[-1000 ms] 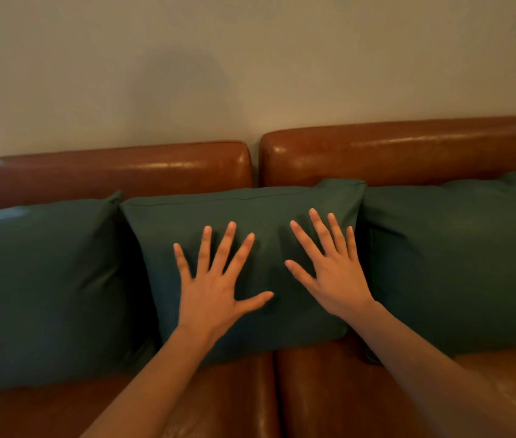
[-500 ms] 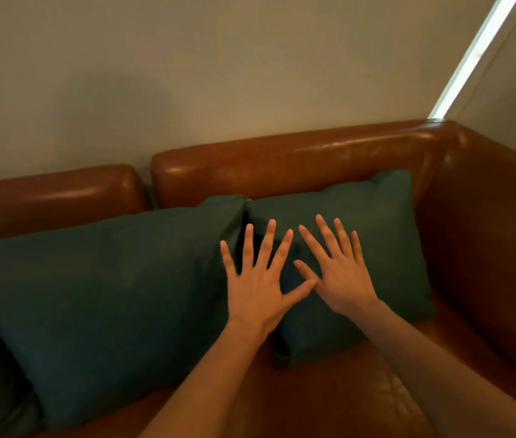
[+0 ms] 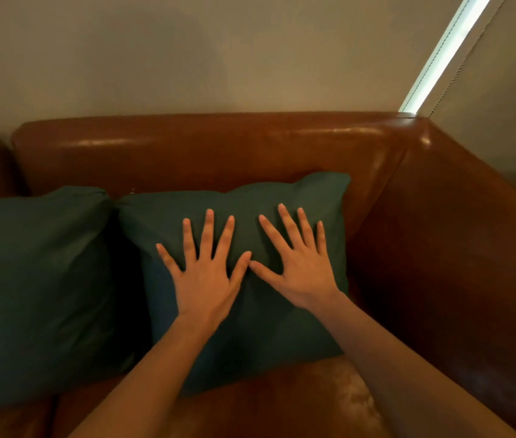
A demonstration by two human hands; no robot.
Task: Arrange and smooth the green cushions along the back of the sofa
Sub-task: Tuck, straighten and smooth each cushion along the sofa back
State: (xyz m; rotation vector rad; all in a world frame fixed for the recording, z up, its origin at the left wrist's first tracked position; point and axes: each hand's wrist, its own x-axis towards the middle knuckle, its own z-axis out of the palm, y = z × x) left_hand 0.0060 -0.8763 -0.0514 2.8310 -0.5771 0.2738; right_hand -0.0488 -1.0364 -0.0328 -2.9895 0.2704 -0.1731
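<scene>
— Where's the cushion being worked on?

— The dark green rectangular fabric cushion (image 3: 282, 327) leans against the backrest at the right end of the glossy brown leather sofa (image 3: 218, 150), its right edge just beside the sofa's armrest (image 3: 458, 248).

— And the hands?

— Both lie flat on its front face. The left hand (image 3: 204, 279) has straight, widely spread fingers pressing the fabric; the right hand (image 3: 300, 270) does the same just beside it. The two thumb tips meet near the cushion's middle. Neither hand grips anything.

— Any other cushion?

— A second dark green fabric cushion (image 3: 35, 286) stands to the left, its upper corner touching the first one's, also propped on the backrest.

— What lies beyond?

— A plain beige wall (image 3: 218, 58) behind the sofa, and a bright strip of window light (image 3: 439, 55) at upper right beside a pale blind (image 3: 509, 90).
</scene>
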